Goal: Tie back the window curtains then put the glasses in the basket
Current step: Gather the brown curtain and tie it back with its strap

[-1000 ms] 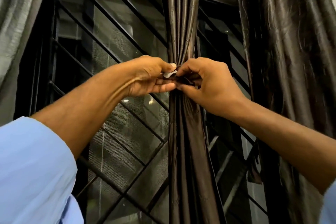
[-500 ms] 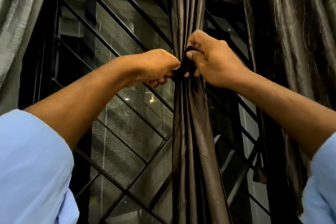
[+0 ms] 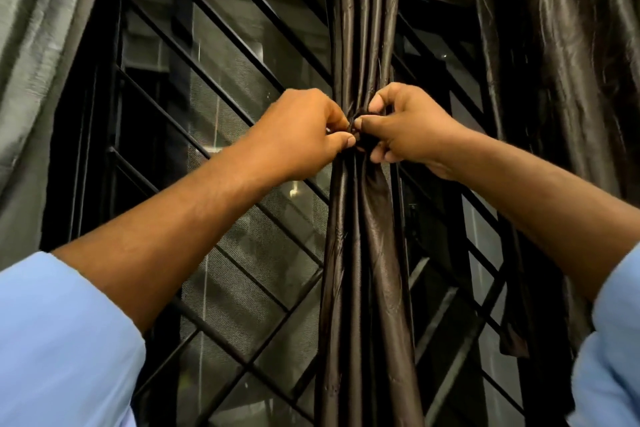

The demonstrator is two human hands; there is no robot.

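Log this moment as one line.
step: tying | left hand: pinching tie | right hand: pinching tie | gathered dark brown satin curtain: bunched

A single view is given, taken from a wide-angle camera worn on the head and directed forward and slightly upward at a window grille (image 3: 221, 135) seen from close by. The frame is entered from the lower left and lower right corners by both forearms, which converge just above the centre, where a gathered dark curtain (image 3: 363, 253) runs from top edge to bottom edge. Straight bars are bent toward the edges by the lens. No second view is supplied, so nothing is shared
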